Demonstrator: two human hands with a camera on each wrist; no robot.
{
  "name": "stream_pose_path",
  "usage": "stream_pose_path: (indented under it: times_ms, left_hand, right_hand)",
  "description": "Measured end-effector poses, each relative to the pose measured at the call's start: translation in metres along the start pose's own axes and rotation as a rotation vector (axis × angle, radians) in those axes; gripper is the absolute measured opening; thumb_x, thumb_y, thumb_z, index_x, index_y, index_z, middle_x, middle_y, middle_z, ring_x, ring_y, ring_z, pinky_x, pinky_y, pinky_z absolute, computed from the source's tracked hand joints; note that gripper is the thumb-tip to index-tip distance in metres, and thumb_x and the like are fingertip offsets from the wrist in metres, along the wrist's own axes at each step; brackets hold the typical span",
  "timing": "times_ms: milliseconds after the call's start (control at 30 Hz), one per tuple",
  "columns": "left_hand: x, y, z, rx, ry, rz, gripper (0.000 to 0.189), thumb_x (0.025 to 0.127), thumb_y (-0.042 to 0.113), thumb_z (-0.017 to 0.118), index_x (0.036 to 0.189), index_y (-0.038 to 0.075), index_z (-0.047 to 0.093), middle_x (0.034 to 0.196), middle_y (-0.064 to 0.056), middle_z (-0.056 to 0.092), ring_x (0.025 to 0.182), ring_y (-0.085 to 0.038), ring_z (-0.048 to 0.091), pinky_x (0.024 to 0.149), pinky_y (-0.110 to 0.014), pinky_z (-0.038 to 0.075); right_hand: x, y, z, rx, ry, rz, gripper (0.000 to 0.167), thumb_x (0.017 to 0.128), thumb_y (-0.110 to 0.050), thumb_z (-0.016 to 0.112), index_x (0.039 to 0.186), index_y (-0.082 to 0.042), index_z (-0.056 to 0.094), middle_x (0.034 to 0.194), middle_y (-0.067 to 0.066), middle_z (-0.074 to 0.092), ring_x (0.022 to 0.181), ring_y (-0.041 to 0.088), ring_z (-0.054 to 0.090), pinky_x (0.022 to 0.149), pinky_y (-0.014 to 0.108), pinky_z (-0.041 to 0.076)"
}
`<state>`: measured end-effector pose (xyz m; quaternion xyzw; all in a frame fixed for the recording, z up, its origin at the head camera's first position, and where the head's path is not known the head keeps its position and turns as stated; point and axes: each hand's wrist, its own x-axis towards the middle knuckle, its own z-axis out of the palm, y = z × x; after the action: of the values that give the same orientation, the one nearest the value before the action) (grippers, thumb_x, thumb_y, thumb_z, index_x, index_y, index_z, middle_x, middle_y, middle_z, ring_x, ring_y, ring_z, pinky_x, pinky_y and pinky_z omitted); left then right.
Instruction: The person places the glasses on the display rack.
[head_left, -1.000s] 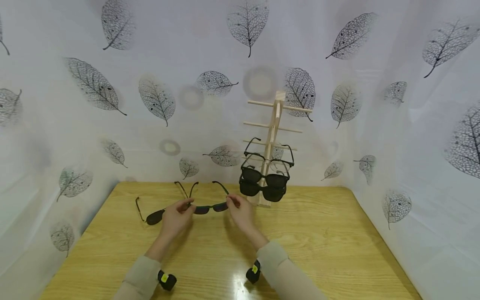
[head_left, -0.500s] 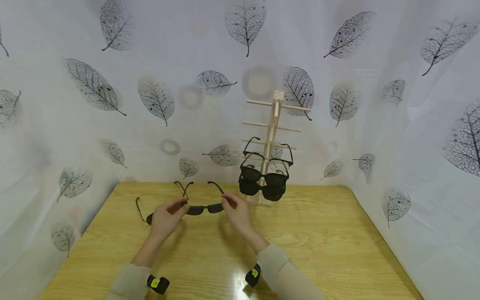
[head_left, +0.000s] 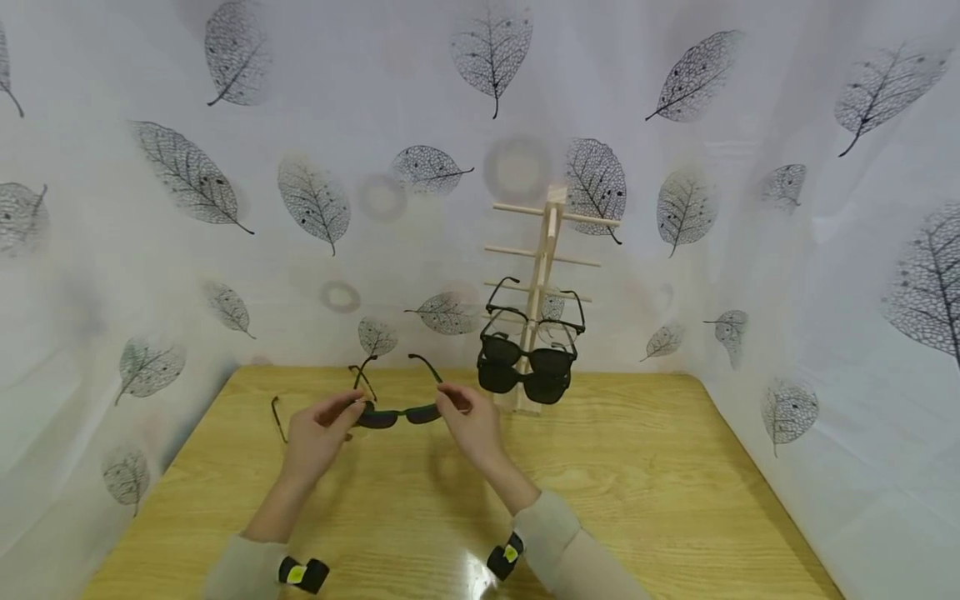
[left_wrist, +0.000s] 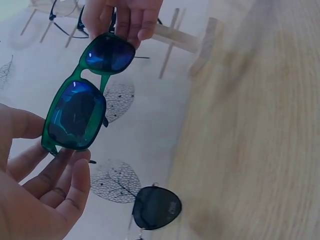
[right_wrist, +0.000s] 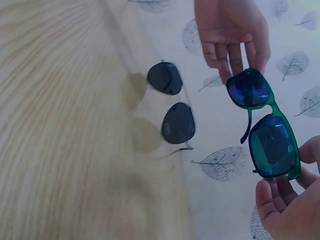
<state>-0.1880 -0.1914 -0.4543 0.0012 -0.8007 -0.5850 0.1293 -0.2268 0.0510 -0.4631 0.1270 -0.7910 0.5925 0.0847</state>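
Note:
A pair of green-framed sunglasses [head_left: 378, 420] with bluish mirrored lenses is held above the table by both hands, temples unfolded and pointing away. My left hand [head_left: 318, 437] pinches the left end of the frame between thumb and fingers; the left wrist view shows this grip beside the lens [left_wrist: 75, 117]. At the opposite end my right hand [head_left: 474, 427] pinches the frame near the hinge. Dark-lensed, thin-framed sunglasses [right_wrist: 178, 123] lie on the table behind the left hand, which mostly hides them in the head view.
To the right stands a wooden glasses rack [head_left: 551, 233] with crossbars. Its lower bars carry dark sunglasses [head_left: 551, 362] and black-framed clear glasses [head_left: 573, 322]; the upper bars are bare. A leaf-patterned white curtain [head_left: 420, 83] surrounds the wooden table [head_left: 637, 483] at the back and sides.
Both hands have shifted left with the green sunglasses, the left hand farther than the right. The left hand now covers most of the sunglasses lying on the table. The rack has not changed.

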Motion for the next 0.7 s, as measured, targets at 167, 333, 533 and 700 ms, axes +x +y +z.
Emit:
stream_pose_path:
  times_ms: [167, 333, 533, 700]
  left_hand:
    - [0.001, 0.01, -0.007, 0.006, 0.018, 0.045, 0.032, 0.103, 0.022, 0.071, 0.127, 0.001, 0.074, 0.112, -0.007, 0.081, 0.086, 0.004, 0.069, 0.069, -0.023, 0.06]
    - [0.003, 0.018, -0.011, -0.03, 0.019, 0.1, 0.03, 0.103, 0.017, 0.071, 0.126, -0.003, 0.074, 0.098, 0.021, 0.076, 0.083, 0.0, 0.07, 0.067, -0.024, 0.061]
    - [0.004, 0.031, -0.013, -0.072, 0.033, 0.102, 0.032, 0.102, 0.015, 0.071, 0.126, -0.007, 0.072, 0.092, 0.025, 0.075, 0.079, 0.0, 0.071, 0.064, -0.02, 0.059]
    - [0.007, 0.042, -0.014, -0.102, 0.045, 0.113, 0.031, 0.101, 0.013, 0.072, 0.124, -0.008, 0.073, 0.09, 0.023, 0.075, 0.074, 0.001, 0.071, 0.058, -0.018, 0.056]
  right_hand:
    - [0.001, -0.016, -0.005, 0.038, 0.001, -0.041, 0.023, 0.102, -0.02, 0.07, 0.119, -0.007, 0.079, 0.112, 0.014, 0.079, 0.097, 0.028, 0.074, 0.082, 0.025, 0.058]
    - [0.003, -0.026, -0.008, 0.097, 0.003, -0.069, 0.023, 0.101, -0.015, 0.071, 0.118, -0.003, 0.078, 0.113, 0.019, 0.078, 0.09, 0.022, 0.073, 0.076, 0.021, 0.057]
    - [0.003, -0.039, -0.012, 0.178, -0.002, -0.059, 0.025, 0.101, -0.013, 0.071, 0.121, 0.0, 0.076, 0.113, 0.022, 0.076, 0.084, 0.005, 0.067, 0.068, 0.02, 0.058]
    - [0.003, -0.049, -0.016, 0.197, 0.016, -0.061, 0.026, 0.1, -0.013, 0.071, 0.123, -0.001, 0.076, 0.115, 0.02, 0.074, 0.086, 0.008, 0.067, 0.069, 0.02, 0.058]
